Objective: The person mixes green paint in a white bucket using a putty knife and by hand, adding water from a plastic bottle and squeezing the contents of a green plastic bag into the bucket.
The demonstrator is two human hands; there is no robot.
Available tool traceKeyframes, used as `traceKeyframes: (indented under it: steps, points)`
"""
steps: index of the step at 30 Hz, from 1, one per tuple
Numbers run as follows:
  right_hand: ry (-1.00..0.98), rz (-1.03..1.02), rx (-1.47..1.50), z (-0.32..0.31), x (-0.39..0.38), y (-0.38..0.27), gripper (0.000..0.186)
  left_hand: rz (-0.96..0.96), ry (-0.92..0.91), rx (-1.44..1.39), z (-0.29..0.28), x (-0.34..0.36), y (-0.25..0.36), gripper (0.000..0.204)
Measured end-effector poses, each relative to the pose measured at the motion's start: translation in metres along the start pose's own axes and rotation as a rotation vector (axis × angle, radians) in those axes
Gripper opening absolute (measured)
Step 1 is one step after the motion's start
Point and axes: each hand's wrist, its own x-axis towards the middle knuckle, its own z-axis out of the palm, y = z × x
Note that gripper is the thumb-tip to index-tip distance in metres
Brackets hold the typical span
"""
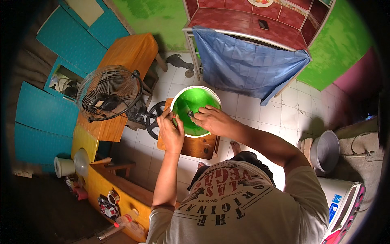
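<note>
A white-rimmed round bucket (194,99), bright green inside, stands on a brown wooden stool (200,148) in front of me. Over its left rim, my left hand (171,130) is closed, with a bit of red showing at the fingertips; what it holds is too small to make out. My right hand (213,120) reaches across the right side of the bucket, fingers closed round a small dark, shiny object (190,114). The fingertips of both hands are a short gap apart above the green interior.
A black fan (107,95) stands close on the left, beside an orange wooden table (134,49). Ahead, a blue cloth (252,65) hangs from a red-tiled counter (239,22) bearing a phone (263,25). A grey metal pot (325,151) lies at right, near a white appliance (339,199).
</note>
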Motion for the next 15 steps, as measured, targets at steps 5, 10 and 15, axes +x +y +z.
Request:
traceKeyframes:
  steps: [5,10,15]
  points:
    - [-0.013,-0.006,-0.1,-0.004,-0.007,-0.001,0.032,-0.008,0.001,0.0,-0.002,-0.002,-0.004,0.02]
    - [0.057,0.118,-0.245,-0.01,0.006,0.01,0.032,0.004,-0.001,-0.013,-0.001,0.002,0.001,0.019]
    - [-0.005,-0.001,-0.137,-0.001,0.009,0.004,0.04,0.023,0.007,0.001,0.0,-0.001,-0.005,0.019]
